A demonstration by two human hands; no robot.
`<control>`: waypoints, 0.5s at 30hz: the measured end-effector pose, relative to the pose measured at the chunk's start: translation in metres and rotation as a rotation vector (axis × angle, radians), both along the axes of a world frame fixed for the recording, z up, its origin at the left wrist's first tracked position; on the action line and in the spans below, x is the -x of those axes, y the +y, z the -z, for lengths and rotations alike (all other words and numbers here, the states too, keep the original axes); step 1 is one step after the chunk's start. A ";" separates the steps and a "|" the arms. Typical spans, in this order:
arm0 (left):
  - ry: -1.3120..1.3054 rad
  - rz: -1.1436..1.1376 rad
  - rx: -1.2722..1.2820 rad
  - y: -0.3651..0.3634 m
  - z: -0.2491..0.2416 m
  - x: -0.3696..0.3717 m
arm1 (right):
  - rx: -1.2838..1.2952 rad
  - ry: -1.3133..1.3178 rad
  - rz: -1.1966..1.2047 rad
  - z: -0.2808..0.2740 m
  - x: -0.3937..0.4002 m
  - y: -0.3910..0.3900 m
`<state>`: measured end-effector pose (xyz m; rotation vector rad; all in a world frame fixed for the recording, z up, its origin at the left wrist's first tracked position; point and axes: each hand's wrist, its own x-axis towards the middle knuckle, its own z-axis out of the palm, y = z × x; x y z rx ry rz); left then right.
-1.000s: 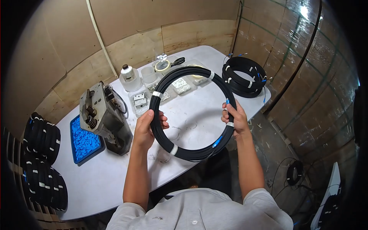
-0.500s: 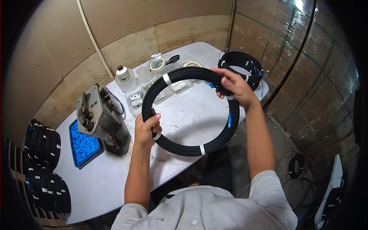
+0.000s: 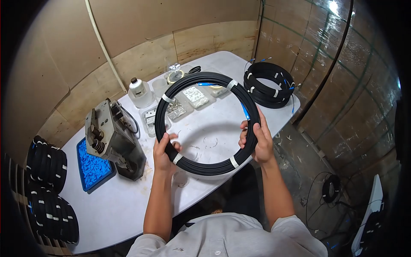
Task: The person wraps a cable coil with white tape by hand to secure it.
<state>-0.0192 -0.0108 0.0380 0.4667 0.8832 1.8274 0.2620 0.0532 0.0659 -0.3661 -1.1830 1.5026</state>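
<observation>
A coil of black cable (image 3: 205,167) is held up over the front of the table, tilted toward me, with several white tape bands around it. My left hand (image 3: 164,150) grips its lower left side, thumb on top and fingers partly lifted inside the ring. On the right side, my right hand (image 3: 262,144) is wrapped around the cable, fingertips showing on the inner edge. One blue connector (image 3: 245,112) lies along the inner right of the ring. Another blue connector (image 3: 207,84) with a white tip shows at the inner top.
Finished-looking black coils (image 3: 269,100) are stacked at the table's back right, more coils (image 3: 53,214) at the far left. A metal press (image 3: 122,145) stands beside a tray of blue parts (image 3: 83,180). Behind the ring are a bottle (image 3: 137,87) and a tub of silvery packets (image 3: 197,97).
The coil has turned counterclockwise, carrying its tape bands and blue connectors around. My right hand has moved down from the upper right of the ring to its right side. My left hand stays at the left.
</observation>
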 end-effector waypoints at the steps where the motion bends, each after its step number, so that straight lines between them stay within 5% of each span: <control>1: 0.204 0.026 -0.188 -0.006 -0.010 -0.003 | 0.041 0.032 0.041 -0.003 0.003 -0.002; 5: 0.474 0.127 -0.350 -0.008 -0.012 0.017 | 0.274 -0.010 0.026 -0.013 -0.008 0.014; 10: 0.559 0.142 -0.454 -0.006 -0.030 0.041 | -0.103 0.050 -0.299 -0.006 -0.030 0.026; 14: 0.880 0.209 -0.233 -0.017 -0.056 0.041 | 0.049 -0.575 0.126 -0.038 -0.034 0.025; 15: 0.882 0.207 -0.236 -0.014 -0.059 0.045 | -0.094 -0.682 0.228 -0.036 -0.036 0.033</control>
